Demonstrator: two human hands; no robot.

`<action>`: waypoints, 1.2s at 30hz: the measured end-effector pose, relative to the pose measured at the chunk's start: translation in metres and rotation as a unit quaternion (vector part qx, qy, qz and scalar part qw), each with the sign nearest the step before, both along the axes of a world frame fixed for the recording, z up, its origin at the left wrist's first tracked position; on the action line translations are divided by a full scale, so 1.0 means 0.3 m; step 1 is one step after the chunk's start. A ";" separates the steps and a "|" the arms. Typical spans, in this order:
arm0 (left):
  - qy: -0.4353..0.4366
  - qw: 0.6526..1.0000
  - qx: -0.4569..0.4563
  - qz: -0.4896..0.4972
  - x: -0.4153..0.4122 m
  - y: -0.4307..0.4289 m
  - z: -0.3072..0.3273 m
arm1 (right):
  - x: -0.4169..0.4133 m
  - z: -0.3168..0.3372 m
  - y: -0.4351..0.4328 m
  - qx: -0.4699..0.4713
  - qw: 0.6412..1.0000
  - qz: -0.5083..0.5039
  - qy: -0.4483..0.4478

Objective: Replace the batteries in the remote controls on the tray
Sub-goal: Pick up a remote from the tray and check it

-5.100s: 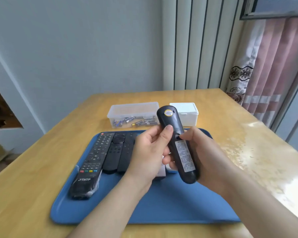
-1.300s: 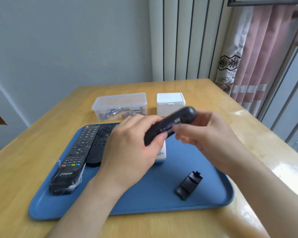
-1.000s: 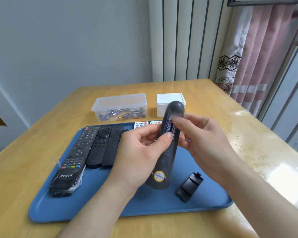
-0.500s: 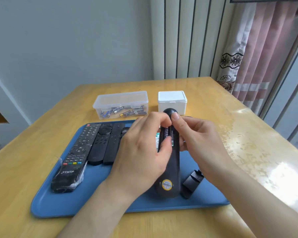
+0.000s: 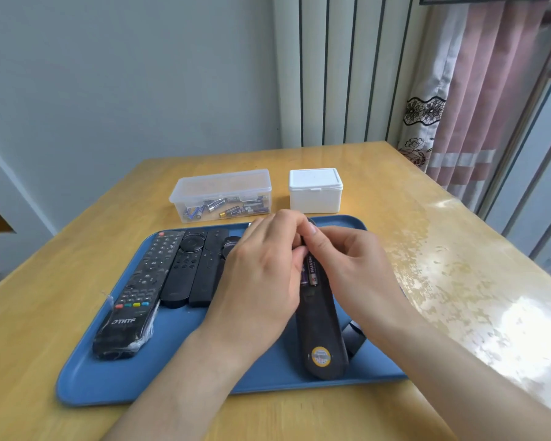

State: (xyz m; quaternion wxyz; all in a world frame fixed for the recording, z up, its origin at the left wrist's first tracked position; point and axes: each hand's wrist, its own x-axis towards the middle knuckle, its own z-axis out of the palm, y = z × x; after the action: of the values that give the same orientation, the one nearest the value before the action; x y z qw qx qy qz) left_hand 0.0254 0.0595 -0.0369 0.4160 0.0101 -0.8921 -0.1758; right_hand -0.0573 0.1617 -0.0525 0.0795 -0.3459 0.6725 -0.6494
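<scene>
Two hands we find on the black remote (image 5: 320, 329), left hand (image 5: 261, 281) gripping its body, right hand (image 5: 353, 268) seemingly pinching a battery (image 5: 312, 270) in the open bay.

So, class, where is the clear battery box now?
Head view: the clear battery box sits on the table behind the blue tray, left of the white box.

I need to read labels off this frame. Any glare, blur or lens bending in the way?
Head view: window glare whitens the table on the right; the wide lens slants the curtain edges; the battery print in the held remote is legible.
</scene>
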 end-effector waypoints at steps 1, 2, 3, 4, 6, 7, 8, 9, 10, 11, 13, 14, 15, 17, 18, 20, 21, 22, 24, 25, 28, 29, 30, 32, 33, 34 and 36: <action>0.002 1.000 0.008 0.000 -0.002 0.002 -0.001 | 0.002 -0.005 -0.004 0.002 1.000 -0.012 0.003; 0.004 1.000 0.013 -0.001 -0.004 0.004 -0.003 | 0.006 -0.008 -0.006 0.001 1.000 -0.020 0.007; 0.005 1.000 0.017 -0.003 -0.006 0.005 -0.004 | 0.008 -0.011 -0.009 -0.003 1.000 -0.027 0.007; 0.006 1.000 0.021 -0.006 -0.006 0.004 -0.004 | 0.012 -0.013 -0.011 -0.007 0.999 -0.033 0.006; 0.012 0.999 0.029 -0.016 -0.001 0.001 0.001 | 0.018 -0.012 -0.013 -0.009 0.999 -0.037 0.009; 0.018 0.999 0.034 -0.022 0.004 0.001 0.004 | 0.021 -0.008 -0.012 -0.009 0.999 -0.034 0.009; 0.024 0.998 0.041 -0.030 0.011 0.004 0.006 | 0.021 -0.007 -0.011 -0.011 0.999 -0.030 0.004; 0.026 0.998 0.049 -0.042 0.015 0.009 0.008 | 0.020 -0.005 -0.009 -0.018 0.999 -0.025 -0.008; 0.024 0.996 0.056 -0.057 0.016 0.017 0.008 | 0.018 -0.002 -0.007 -0.028 0.999 -0.021 -0.026; 0.019 0.995 0.063 -0.073 0.015 0.024 0.005 | 0.015 0.002 -0.005 -0.034 0.998 -0.019 -0.044; 0.009 0.992 0.088 -0.092 0.011 0.035 -0.006 | 0.012 0.007 -0.002 -0.035 0.997 -0.013 -0.071; 0.006 0.988 0.119 -0.101 0.009 0.036 -0.008 | 0.010 0.006 -0.002 -0.034 0.996 -0.003 -0.082; 0.008 0.979 0.166 -0.115 0.009 0.037 -0.006 | 0.007 0.004 0.000 -0.033 0.995 0.010 -0.096; 0.027 0.937 0.311 -0.154 0.010 0.035 0.015 | 0.008 0.007 0.005 -0.031 0.990 0.034 -0.134; 0.043 0.900 0.399 -0.170 0.008 0.029 0.026 | 0.010 0.010 0.007 -0.037 0.985 0.048 -0.163; 0.050 0.809 0.555 -0.186 0.003 0.001 0.041 | 0.018 0.023 0.011 -0.047 0.972 0.081 -0.216; 0.040 0.783 0.594 -0.181 0.003 -0.016 0.043 | 0.021 0.029 0.014 -0.045 0.968 0.091 -0.231; 0.024 0.778 0.605 -0.166 0.005 -0.031 0.041 | 0.024 0.034 0.015 -0.040 0.965 0.099 -0.240; -0.023 0.825 0.551 -0.121 0.007 -0.053 0.028 | 0.025 0.041 0.018 -0.015 0.964 0.122 -0.236; -0.051 0.860 0.497 -0.107 0.009 -0.056 0.022 | 0.026 0.047 0.019 0.006 0.965 0.138 -0.225; -0.103 0.929 0.346 -0.077 0.004 -0.056 -0.001 | 0.029 0.064 0.024 0.072 0.965 0.177 -0.179; -0.091 0.939 0.326 -0.066 0.000 -0.053 -0.002 | 0.027 0.068 0.027 0.087 0.966 0.181 -0.164; -0.065 0.944 0.320 -0.054 0.001 -0.053 0.000 | 0.023 0.074 0.030 0.101 0.967 0.180 -0.152; -0.004 0.939 0.341 -0.037 0.002 -0.063 0.006 | 0.004 0.091 0.053 0.141 0.966 0.178 -0.121; 0.018 0.933 0.358 -0.028 0.003 -0.074 0.008 | -0.008 0.101 0.068 0.164 0.964 0.180 -0.103; 0.033 0.926 0.377 -0.023 0.005 -0.083 0.014 | -0.019 0.113 0.082 0.176 0.964 0.179 -0.091; 0.036 0.899 0.435 -0.042 0.012 -0.096 0.027 | -0.047 0.119 0.096 0.153 0.973 0.150 -0.089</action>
State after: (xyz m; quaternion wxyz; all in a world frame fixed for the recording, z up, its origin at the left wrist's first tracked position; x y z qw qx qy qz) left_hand 0.0289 0.0307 -0.0287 0.3945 0.1464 -0.7110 -0.5634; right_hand -0.0713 0.1904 -0.0167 0.2879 -0.3676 0.6944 -0.5475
